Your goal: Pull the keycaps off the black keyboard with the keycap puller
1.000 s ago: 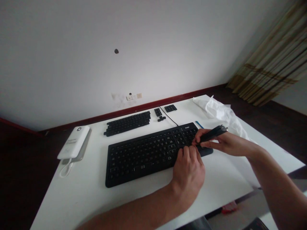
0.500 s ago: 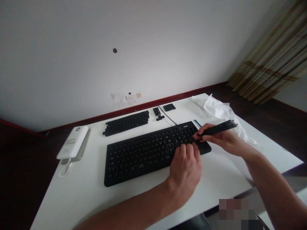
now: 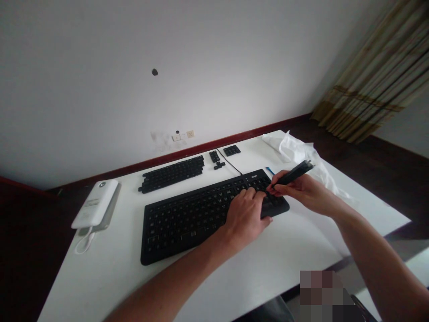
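A black keyboard base (image 3: 187, 219) with its keycaps off lies slanted on the white table. My right hand (image 3: 301, 190) is closed round a black brush (image 3: 293, 173), whose bristles point up and to the right; its lower end is at the number pad side of the base. My left hand (image 3: 246, 214) rests on the right half of the base, fingers spread, with the thumb out over the front edge. Nothing shows in it. Behind the base, keycaps sit in groups: a large block (image 3: 172, 174), a small block (image 3: 214, 156), arrow keys (image 3: 219, 165) and number keys (image 3: 232, 150).
At the left of the table (image 3: 110, 273) lies a white power bank (image 3: 95, 203) with a short cable, on a flat grey object. A blue tool (image 3: 270, 171) lies behind the base. Crumpled white plastic (image 3: 295, 150) is at the back right. A black cable runs backward.
My left hand has moved up and left over the base, and its fingers have opened out from a curled pose. The brush is tilted more steeply. The whole view has shifted slightly.
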`<state>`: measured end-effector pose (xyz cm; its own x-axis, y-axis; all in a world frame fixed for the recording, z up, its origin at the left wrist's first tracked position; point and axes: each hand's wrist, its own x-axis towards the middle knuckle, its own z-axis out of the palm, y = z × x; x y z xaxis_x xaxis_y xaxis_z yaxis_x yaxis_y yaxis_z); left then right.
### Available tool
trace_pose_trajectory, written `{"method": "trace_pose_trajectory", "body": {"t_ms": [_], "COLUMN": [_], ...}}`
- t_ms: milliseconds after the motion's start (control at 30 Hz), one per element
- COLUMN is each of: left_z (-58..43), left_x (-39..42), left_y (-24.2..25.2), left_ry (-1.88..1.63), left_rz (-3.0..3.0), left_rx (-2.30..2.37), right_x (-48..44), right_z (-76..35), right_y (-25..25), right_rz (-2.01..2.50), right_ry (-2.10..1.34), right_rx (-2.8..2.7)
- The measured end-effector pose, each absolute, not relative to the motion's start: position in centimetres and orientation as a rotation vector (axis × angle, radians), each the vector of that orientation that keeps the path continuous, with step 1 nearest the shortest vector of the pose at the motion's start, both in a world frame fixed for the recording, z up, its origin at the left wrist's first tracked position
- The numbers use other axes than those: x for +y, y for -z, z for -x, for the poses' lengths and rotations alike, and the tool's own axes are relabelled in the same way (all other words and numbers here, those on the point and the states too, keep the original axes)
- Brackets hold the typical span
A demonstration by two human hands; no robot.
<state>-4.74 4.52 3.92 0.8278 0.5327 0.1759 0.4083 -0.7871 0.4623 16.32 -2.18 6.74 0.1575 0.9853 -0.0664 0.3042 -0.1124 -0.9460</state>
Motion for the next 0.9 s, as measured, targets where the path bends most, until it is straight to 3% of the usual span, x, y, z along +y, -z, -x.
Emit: {"method": "trace_pose_trajectory", "body": {"t_ms": [700,900], "left_z": [5.5,5.6], "left_x": [2.0,2.1], "left_y": [-4.2,-4.3], "left_ry": [-0.333,-0.343], "left_rz": [-2.948,-2.941], "left_rx": [0.680,0.677], "right_x": [-1.4,-1.3], "right_z": [-16.4,-18.1], "right_y": [-9.9,-9.1], "right_rz": [1.618,1.494], "right_ry": [-0.932,-1.140], "right_rx": [-1.948,-1.918]}}
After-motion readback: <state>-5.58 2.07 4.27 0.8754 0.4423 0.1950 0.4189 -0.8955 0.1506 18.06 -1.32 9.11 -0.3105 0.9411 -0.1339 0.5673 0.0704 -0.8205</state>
